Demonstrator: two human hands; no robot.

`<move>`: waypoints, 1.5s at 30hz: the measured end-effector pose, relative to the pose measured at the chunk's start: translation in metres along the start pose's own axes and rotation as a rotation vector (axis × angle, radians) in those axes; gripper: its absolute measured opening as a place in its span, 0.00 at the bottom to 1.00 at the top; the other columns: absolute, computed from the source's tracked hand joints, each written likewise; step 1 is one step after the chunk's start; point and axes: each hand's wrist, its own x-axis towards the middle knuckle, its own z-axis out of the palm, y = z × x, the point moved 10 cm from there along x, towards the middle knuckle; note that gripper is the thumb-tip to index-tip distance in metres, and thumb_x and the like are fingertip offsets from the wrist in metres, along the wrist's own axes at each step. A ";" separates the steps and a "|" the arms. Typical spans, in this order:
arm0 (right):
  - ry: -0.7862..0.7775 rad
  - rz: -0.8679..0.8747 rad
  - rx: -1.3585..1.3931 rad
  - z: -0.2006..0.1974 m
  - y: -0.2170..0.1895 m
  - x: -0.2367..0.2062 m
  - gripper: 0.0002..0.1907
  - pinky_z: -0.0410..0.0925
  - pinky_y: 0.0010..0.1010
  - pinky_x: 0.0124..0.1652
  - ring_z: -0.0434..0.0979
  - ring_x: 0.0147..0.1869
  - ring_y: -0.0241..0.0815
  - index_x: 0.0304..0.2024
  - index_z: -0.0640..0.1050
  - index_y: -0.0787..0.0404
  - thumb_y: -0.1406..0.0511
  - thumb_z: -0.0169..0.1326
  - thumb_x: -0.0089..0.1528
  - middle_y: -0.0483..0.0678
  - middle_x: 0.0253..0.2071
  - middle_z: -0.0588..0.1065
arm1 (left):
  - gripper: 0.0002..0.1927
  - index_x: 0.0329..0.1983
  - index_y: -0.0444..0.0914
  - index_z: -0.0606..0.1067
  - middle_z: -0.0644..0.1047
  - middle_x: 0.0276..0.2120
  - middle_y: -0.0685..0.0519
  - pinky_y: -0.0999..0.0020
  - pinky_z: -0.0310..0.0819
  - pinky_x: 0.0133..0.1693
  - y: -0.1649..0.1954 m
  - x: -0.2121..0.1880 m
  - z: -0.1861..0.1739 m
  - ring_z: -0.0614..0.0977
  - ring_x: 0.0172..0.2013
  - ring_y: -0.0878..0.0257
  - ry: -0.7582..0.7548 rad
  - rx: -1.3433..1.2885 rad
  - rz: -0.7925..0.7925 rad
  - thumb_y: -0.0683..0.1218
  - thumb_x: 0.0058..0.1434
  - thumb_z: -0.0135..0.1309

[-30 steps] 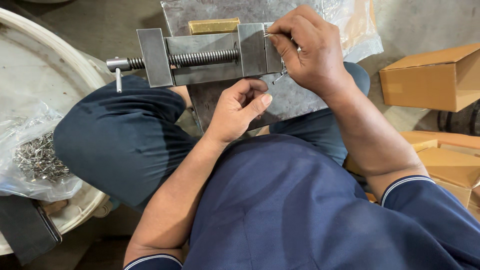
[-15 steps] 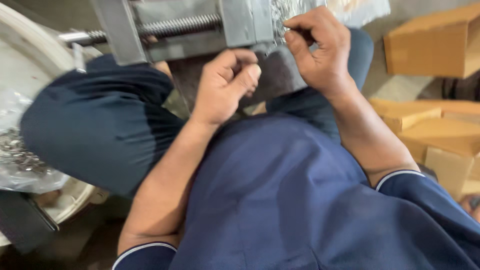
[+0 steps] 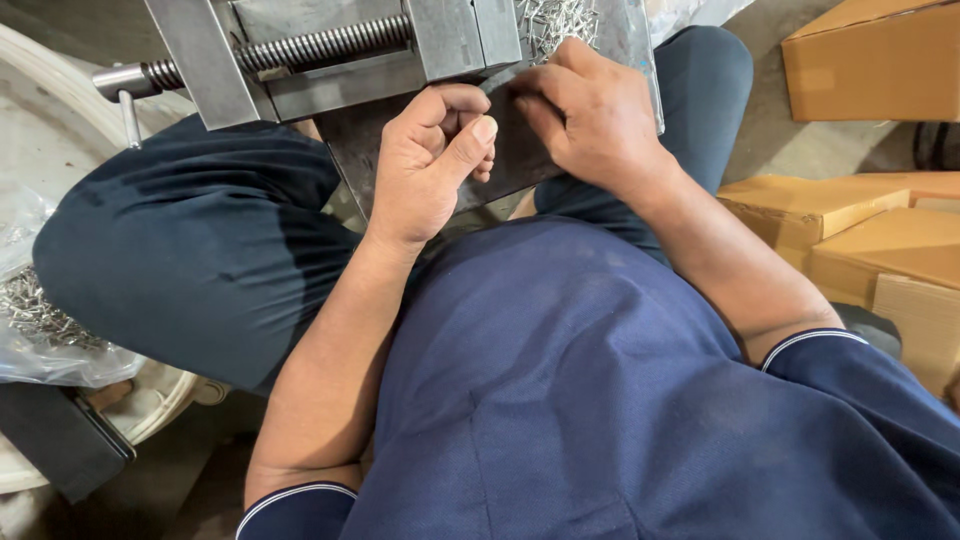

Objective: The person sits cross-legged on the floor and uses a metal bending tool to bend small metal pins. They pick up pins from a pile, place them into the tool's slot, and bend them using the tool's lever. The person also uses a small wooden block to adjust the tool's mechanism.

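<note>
My vise [image 3: 330,55] is dull grey metal, its threaded screw [image 3: 320,45] ridged and faintly shiny. The plate [image 3: 500,150] under my hands is dark, matt steel. Small pins [image 3: 555,18] glint bright silver. Crinkly clear plastic bag [image 3: 40,330] at my left, matt brown cardboard boxes [image 3: 870,230] at my right.

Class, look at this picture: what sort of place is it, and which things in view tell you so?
Probably a small workshop or assembly floor. A steel bench vise sits before the seated person, small metal parts fill a clear bag, and cardboard boxes are stacked nearby.
</note>
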 end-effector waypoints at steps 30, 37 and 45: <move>0.165 -0.047 0.283 -0.045 -0.016 0.034 0.05 0.70 0.29 0.36 0.78 0.40 0.41 0.43 0.78 0.64 0.73 0.63 0.69 0.50 0.40 0.77 | 0.10 0.47 0.34 0.74 0.75 0.29 0.58 0.75 0.71 0.33 -0.011 0.005 0.003 0.74 0.29 0.72 -0.019 0.037 -0.061 0.47 0.73 0.54; 0.072 -0.068 0.264 -0.045 -0.010 0.076 0.02 0.72 0.28 0.39 0.79 0.40 0.43 0.45 0.79 0.66 0.74 0.61 0.71 0.50 0.40 0.77 | 0.13 0.51 0.32 0.73 0.73 0.31 0.59 0.75 0.70 0.34 -0.012 0.007 0.004 0.72 0.30 0.72 -0.012 0.042 -0.059 0.45 0.70 0.58; 0.043 -0.107 0.120 -0.050 -0.026 0.083 0.04 0.71 0.31 0.39 0.78 0.39 0.43 0.46 0.81 0.65 0.73 0.62 0.70 0.50 0.40 0.76 | 0.13 0.52 0.32 0.73 0.72 0.31 0.60 0.76 0.70 0.36 -0.006 0.008 0.008 0.72 0.32 0.73 -0.016 0.081 -0.046 0.44 0.70 0.59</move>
